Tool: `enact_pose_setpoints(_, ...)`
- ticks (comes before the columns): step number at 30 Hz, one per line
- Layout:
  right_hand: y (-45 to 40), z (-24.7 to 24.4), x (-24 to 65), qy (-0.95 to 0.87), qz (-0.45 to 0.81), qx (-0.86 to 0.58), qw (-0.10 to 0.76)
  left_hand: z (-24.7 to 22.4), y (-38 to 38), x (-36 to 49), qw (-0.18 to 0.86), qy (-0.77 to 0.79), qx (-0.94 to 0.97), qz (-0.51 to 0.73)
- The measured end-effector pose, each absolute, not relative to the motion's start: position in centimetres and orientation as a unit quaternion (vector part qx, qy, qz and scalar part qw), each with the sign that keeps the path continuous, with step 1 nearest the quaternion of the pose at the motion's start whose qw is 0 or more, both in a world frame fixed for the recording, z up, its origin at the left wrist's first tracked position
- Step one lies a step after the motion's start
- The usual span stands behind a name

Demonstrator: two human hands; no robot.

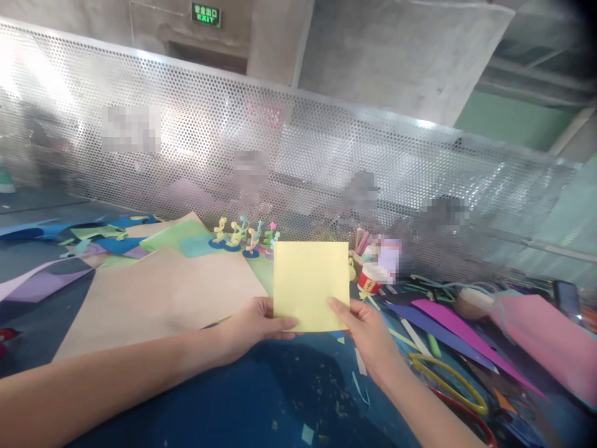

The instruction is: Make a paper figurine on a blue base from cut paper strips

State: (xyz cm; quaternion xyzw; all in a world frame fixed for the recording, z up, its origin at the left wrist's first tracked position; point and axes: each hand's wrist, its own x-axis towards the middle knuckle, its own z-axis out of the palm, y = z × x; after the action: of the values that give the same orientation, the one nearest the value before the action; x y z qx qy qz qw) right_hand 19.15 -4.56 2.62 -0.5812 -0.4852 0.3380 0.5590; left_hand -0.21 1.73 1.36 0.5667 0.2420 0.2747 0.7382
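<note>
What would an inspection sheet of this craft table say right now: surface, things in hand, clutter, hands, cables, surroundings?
Surface: blue table, speckled with paper scraps.
Job's things: yellow paper square, held upright off the table.
Clutter: tan paper sheet; small paper figures; purple and pink paper strips; red-and-white cup; yellow-handled scissors.
Hands: left hand pinches the square's lower left edge; right hand pinches its lower right corner.
Cables: nothing seen.
Surroundings: perforated metal screen; green exit sign; concrete walls.
</note>
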Motion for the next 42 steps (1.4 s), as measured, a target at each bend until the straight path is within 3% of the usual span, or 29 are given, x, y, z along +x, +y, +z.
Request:
enact_pose_setpoints(14, -5.0, 2.2, 18.5, -0.517, 0.303, -0.591, 0.540, 0.8, 1.0, 0.2, 0.761, 0.265, 0.534, 0.256)
enact_pose_setpoints(22, -5.2, 2.6, 17.6, -0.472, 0.519, -0.455, 0.548, 0.4, 1.6, 0.2, 0.744, 0.280, 0.530, 0.294)
enact_pose_setpoints(28, -5.0, 1.9, 17.1, -0.549, 0.424, -0.501, 0.518, 0.5, 1.4, 0.2, 0.751, 0.271, 0.513, 0.314)
enact_pose_setpoints(42, -4.9, 2.0, 17.3, -0.532, 0.363, -0.576, 0.504, 0.7, 1.3, 0.3, 0.732, 0.271, 0.530, 0.333)
